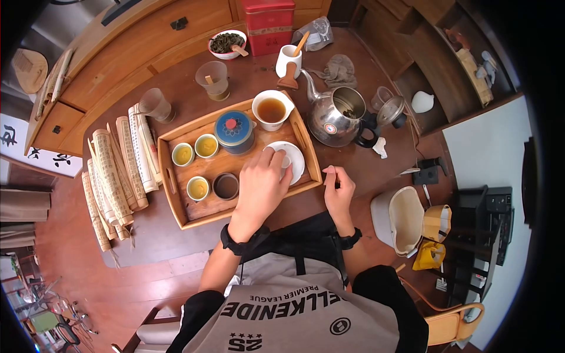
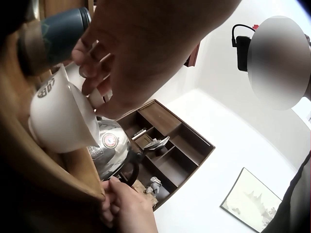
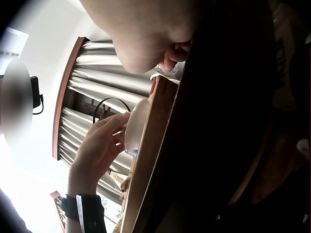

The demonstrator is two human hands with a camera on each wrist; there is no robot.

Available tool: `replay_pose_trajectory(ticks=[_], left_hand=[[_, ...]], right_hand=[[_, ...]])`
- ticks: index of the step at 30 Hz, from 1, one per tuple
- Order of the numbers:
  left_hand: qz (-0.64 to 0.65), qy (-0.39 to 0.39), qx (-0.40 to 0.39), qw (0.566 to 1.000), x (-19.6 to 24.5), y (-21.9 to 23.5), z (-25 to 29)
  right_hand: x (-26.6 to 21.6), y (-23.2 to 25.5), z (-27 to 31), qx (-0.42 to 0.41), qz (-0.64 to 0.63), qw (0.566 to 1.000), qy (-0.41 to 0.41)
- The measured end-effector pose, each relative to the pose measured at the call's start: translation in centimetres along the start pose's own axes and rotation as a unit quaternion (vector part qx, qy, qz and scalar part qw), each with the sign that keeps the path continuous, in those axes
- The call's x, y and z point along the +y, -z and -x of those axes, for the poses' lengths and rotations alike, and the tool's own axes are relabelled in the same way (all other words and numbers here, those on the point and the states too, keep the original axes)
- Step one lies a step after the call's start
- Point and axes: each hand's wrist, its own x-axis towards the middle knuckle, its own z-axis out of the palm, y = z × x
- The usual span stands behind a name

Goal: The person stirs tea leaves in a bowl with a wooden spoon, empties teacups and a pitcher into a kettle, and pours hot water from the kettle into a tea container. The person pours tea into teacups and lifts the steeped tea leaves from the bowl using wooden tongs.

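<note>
White lid (image 1: 286, 161) under the left grip (image 1: 266, 181): thumb and fingers pinch its knob, narrow, hand arched over the top. It sits at the mouth of a white bowl (image 2: 60, 116) with a flared rim, on the right side of the wooden tray (image 1: 250, 210). Right grip (image 1: 339, 191) hangs loosely curled by the tray's right near corner, nothing seen in it; from here I can't tell if it touches the wood.

Rest of tray: blue canister (image 1: 234, 134) with a red knob, middle, just beside the left grip. White pitcher (image 1: 263, 120) of amber liquid, far right corner. Dark cup (image 1: 226, 186) by the near edge. Three small cups (image 1: 183, 155) of yellow liquid, left half.

Tray stands mid-worktop (image 1: 147, 247), toward the near edge. Steel kettle (image 1: 332, 123) just off the tray's right side, top open, spout pointing to the far edge; its lid (image 1: 391, 110) lies nearer the worktop's right edge. Along the far edge: bowl of dark leaves (image 1: 227, 43), red tin (image 1: 269, 29), white holder (image 1: 287, 62) with a wooden tool in it, crumpled grey cloth (image 1: 339, 72). Two clear glasses (image 1: 213, 79) between tray and far edge. Rolled, written-on scrolls (image 1: 115, 176) fill the left edge.
</note>
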Motion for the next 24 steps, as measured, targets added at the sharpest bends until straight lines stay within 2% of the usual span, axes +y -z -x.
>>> replay_pose_trajectory(ticks=[21, 24], left_hand=[[-0.025, 0.005, -0.002, 1.000, 0.13, -0.10, 0.39], [-0.006, 0.012, 0.016, 1.000, 0.47, 0.52, 0.68]], right_hand=[[0.46, 0.08, 0.08, -0.010, 0.010, 1.000, -0.003], [0.40, 0.08, 0.01, -0.009, 0.011, 1.000, -0.003]])
